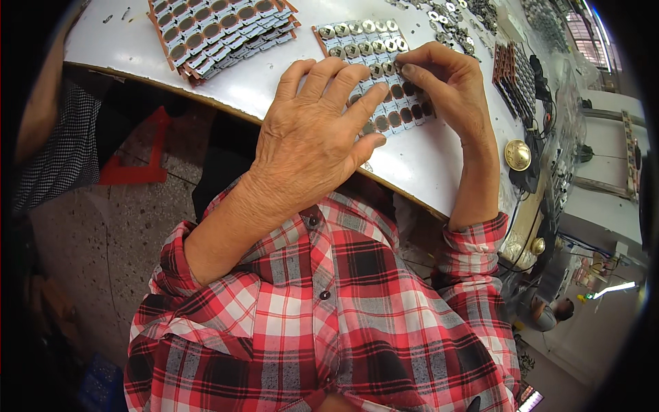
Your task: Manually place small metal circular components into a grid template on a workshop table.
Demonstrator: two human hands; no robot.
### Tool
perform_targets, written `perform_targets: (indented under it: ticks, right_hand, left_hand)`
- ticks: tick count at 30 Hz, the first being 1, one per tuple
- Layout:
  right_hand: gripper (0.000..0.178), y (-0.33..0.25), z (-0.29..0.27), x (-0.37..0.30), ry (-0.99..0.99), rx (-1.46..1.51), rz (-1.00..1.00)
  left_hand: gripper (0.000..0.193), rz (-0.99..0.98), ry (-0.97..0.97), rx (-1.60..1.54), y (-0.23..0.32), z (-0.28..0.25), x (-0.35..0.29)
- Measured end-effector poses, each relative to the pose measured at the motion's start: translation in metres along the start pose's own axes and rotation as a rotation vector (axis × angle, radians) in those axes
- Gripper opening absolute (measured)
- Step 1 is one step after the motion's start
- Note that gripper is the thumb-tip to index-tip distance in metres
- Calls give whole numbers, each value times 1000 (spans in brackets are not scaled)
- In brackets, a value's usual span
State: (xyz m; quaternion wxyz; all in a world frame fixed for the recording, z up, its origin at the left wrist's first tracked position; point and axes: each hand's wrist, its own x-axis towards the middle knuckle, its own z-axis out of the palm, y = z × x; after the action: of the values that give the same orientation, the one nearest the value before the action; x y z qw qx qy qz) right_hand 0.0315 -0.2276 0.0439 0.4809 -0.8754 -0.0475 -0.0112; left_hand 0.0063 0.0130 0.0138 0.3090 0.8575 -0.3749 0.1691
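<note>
A panel of small circuit boards (389,110) lies on the table in front of me. Its far rows carry silver round metal pieces (352,51); the nearer rows show bare dark circles. My left hand (309,123) rests over the panel's left part, fingers spread and palm down, hiding some of the boards. At the panel's right edge, my right hand (449,82) has thumb and index finger pinched together by the third row. Whatever is between those fingertips is too covered to make out.
Stacked panels (213,34) with dark circles sit at the far left of the white table (240,82). Loose metal pieces (456,24) are scattered at the back. On the right stand another panel stack (515,79) and a gold-coloured dome (517,155). Someone's arm (44,89) is at the left.
</note>
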Motion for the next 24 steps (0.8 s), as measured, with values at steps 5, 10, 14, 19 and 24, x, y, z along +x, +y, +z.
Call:
perform_targets:
  ticks: [5,10,14,19,24]
  right_hand:
    - [19,-3,-19,-8,313,-15,-37]
    - [13,3,-59,-19,248,-27,112]
    - [14,0,-67,-25,90,-142,190]
    - [12,4,-53,-23,8,-312,113]
    - [14,-3,-47,-20,133,-177,193]
  left_hand:
    - [57,19,19,-21,-3,4,0]
    - [56,34,29,22,-3,3,-1]
    - [56,36,37,17,-2,3,-1]
    - [59,5,-15,11,-1,0,0]
    - [60,5,-15,16,-1,-2,-1]
